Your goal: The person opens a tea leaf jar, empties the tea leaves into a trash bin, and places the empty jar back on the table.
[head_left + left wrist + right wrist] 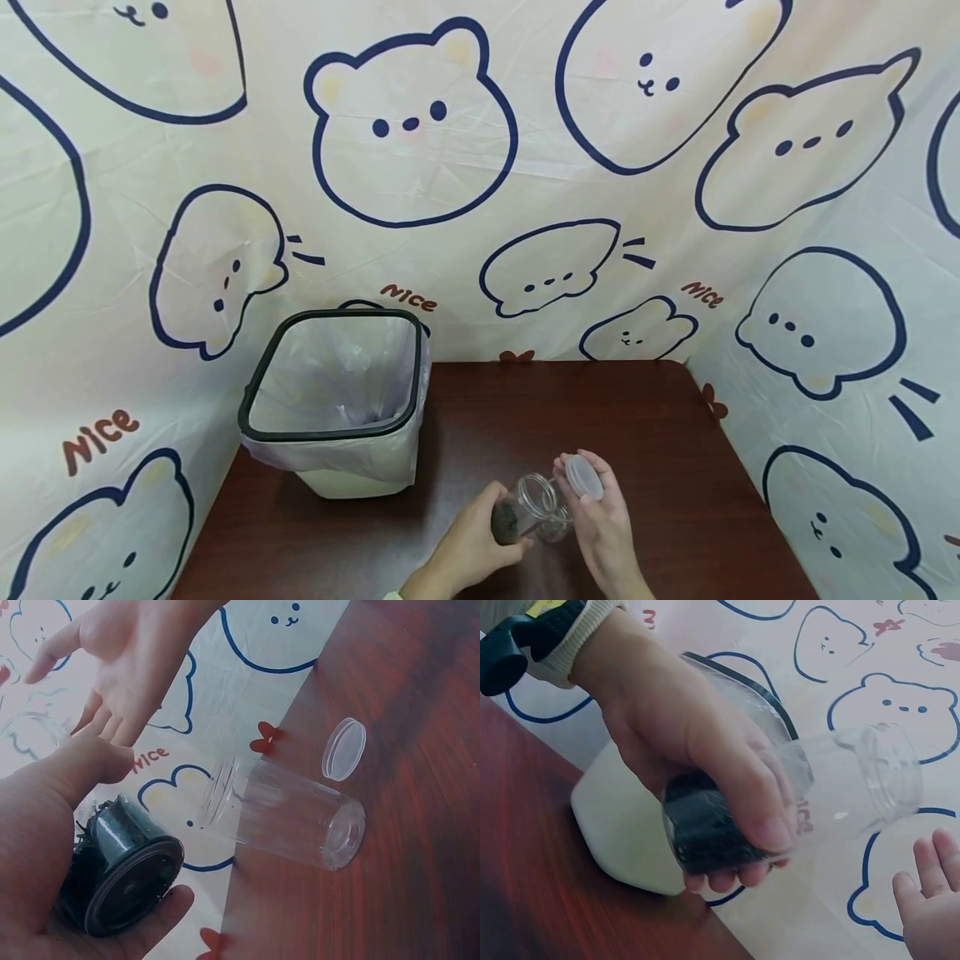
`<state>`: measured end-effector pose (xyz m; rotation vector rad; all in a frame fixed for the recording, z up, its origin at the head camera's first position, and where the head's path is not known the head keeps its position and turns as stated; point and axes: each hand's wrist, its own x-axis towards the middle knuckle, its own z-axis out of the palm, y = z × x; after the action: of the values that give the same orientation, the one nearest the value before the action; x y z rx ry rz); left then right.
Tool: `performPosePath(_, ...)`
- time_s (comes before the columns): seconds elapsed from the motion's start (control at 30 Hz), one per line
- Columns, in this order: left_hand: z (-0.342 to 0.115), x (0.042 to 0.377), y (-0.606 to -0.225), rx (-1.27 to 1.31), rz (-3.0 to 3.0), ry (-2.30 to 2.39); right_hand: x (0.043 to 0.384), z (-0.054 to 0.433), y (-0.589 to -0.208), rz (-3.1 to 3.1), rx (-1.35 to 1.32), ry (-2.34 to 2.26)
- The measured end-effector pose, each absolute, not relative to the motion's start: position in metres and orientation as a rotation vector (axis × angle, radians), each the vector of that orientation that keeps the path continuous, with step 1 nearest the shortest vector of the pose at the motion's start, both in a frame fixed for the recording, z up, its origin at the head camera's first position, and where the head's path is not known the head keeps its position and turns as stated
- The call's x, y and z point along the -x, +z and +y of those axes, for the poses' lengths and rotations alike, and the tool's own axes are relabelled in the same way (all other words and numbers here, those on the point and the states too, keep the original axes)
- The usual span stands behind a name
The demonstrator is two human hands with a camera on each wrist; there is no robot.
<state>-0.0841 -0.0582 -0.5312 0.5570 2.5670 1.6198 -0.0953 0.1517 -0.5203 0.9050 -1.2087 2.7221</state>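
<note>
My left hand (468,537) grips a clear jar (720,817) with dark, shredded-looking contents packed at its bottom. This jar is tilted, its uncapped threaded mouth facing my right hand (603,521). In the right wrist view the fingers (937,862) of my right hand are straight and spread. A second clear jar (285,810), uncapped, stands on the table close to the held one. A translucent round lid (345,750) shows over the tabletop in the left wrist view. In the head view a lid (584,477) overlaps my right hand; I cannot tell whether the hand touches it.
A pale bin (352,483) with a dark rim and a plastic liner stands at the left of the dark brown table (480,417). Cloth with animal outlines (412,175) hangs behind the table and along its sides.
</note>
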Motion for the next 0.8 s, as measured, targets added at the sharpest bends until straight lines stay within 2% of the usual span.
performPosePath(0.43, -0.064, 0.083, -0.536, -0.536, 2.602, 1.603, 0.099, 0.173, -0.516, -1.144, -0.906, 2.703)
performPosePath(0.8, -0.071, 0.080, -0.537, -0.463, 2.550, 1.625, 0.099, 0.190, -0.519, -1.092, -0.740, 2.676)
